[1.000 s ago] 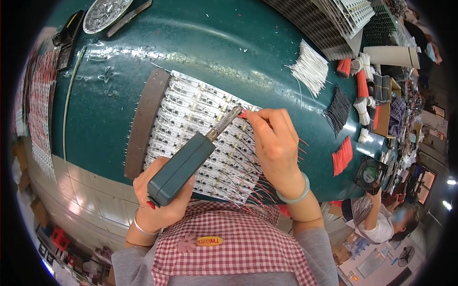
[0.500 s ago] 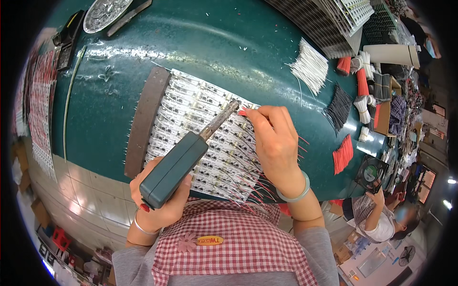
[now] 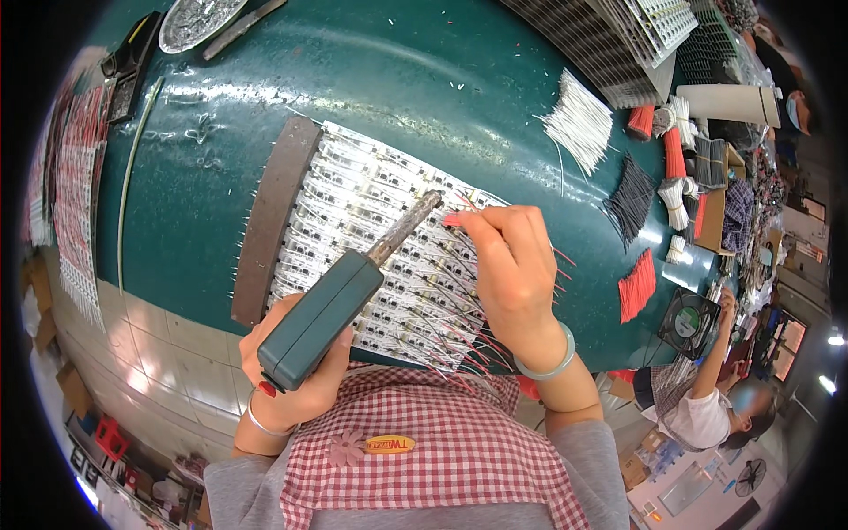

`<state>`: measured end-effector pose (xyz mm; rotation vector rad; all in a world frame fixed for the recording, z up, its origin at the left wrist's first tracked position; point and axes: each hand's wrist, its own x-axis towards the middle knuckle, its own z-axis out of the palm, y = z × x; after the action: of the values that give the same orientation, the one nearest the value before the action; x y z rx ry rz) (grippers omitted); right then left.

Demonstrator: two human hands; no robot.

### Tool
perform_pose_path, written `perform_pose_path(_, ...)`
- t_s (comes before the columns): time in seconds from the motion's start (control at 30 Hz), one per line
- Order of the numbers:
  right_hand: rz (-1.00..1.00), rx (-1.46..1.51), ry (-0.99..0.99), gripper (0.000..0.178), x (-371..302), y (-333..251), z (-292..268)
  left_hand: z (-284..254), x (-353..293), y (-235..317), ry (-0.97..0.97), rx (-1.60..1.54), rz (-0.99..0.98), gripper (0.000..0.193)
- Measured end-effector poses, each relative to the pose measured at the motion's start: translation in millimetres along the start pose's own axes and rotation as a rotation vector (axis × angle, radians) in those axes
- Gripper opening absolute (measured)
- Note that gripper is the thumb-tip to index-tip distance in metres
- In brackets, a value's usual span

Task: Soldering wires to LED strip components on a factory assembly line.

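Two hands work over one large white sheet of small printed circuit boards (image 3: 362, 177), which lies on the glossy dark-green worktop (image 3: 415, 71) in front of the person. The left hand (image 3: 309, 393) is wrapped around one dark-green, box-shaped soldering tool (image 3: 320, 318), whose single long, discoloured metal tip slants up over the sheet; whether it touches a board cannot be told. The right hand (image 3: 517, 265) pinches a small cluster of short red wires (image 3: 454, 219) between thumb and fingertips, just beside that tip; they are too bunched to count. Many thin black and red wires trail from the sheet's lower right part, also beyond counting.

One long dark-brown bar (image 3: 276, 221) lies along the sheet's left edge, fine wire ends sticking out past it. To the right lie three loose heaps of cut wire, well apart from the sheet: one white heap (image 3: 579, 124), one black heap (image 3: 630, 200) and one red heap (image 3: 636, 285). Near the red heap, by the worktop's edge, stands one square black fan (image 3: 687, 322), with one co-worker's hand (image 3: 727, 303) beside it. At the upper left are one oval silvery metal dish (image 3: 199, 22) of shiny scraps, one dark flat strip (image 3: 243, 31) next to it, and one thin pale-green rod (image 3: 140, 177).
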<state>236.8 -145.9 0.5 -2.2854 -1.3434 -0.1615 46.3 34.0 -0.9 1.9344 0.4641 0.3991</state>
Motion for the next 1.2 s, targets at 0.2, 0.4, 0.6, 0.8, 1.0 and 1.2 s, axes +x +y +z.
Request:
perform_pose_path(0.2, 0.004, 0.007, -0.006, 0.033, -4, -1, 4, -1, -2, 1, -0.030, 0.000, -0.008, 0.020)
perform_pose_path(0.4, 0.003, -0.017, -0.008, 0.034, -5, -2, 6, -2, 0, 6, -0.046, -0.012, -0.040, 0.018)
perform_pose_path(0.6, 0.022, -0.026, -0.034, 0.036, -6, -3, 6, -1, -1, 5, -0.057, -0.038, -0.083, 0.016)
perform_pose_path(0.8, 0.024, -0.037, -0.024, 0.036, -7, -4, 7, 0, 1, 5, -0.045, -0.040, -0.061, 0.016)
perform_pose_path(1.0, 0.039, -0.037, -0.039, 0.036, -6, -6, 6, -3, -16, -6, -0.026, -0.008, -0.065, 0.023)
perform_pose_path(1.2, 0.025, -0.038, -0.026, 0.037, -7, -4, 7, -5, -20, -6, -0.008, -0.039, -0.098, 0.028)
